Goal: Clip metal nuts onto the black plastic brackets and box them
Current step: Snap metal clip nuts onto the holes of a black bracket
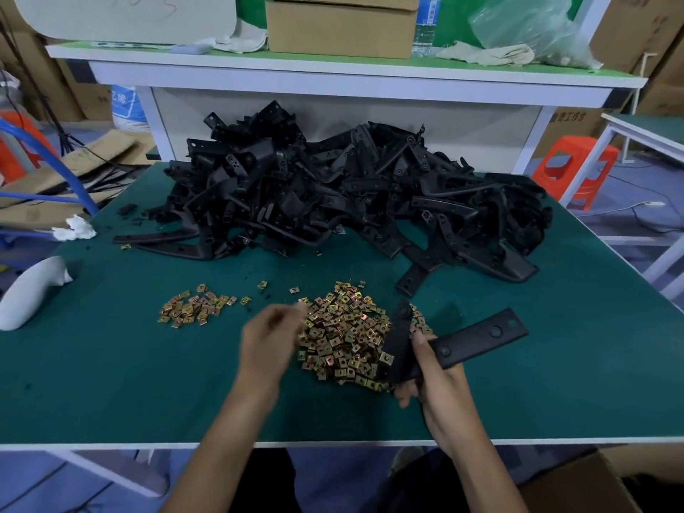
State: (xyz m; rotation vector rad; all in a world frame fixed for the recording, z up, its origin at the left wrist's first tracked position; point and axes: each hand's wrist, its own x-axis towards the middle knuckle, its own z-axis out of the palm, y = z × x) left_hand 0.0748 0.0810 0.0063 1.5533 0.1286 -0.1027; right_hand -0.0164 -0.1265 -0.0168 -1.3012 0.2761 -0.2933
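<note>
My right hand (pixel 433 379) grips a black plastic bracket (pixel 477 336) at its bend, holding it just above the green table (pixel 111 383). One arm of the bracket points right, the other reaches over the big pile of brass-coloured metal nuts (pixel 344 335). My left hand (pixel 270 338) is blurred at the left edge of that pile, fingers curled toward the nuts; whether it pinches one I cannot tell. A smaller heap of nuts (pixel 196 307) lies further left. A large heap of black brackets (pixel 333 190) fills the back of the table.
A white cloth-like object (pixel 29 294) lies at the table's left edge, white wadding (pixel 76 228) behind it. A cardboard box (pixel 581 483) shows at the bottom right, below the table. A raised shelf (pixel 333 66) behind carries a carton, a bottle and a plastic bag. An orange stool (pixel 577 168) stands right.
</note>
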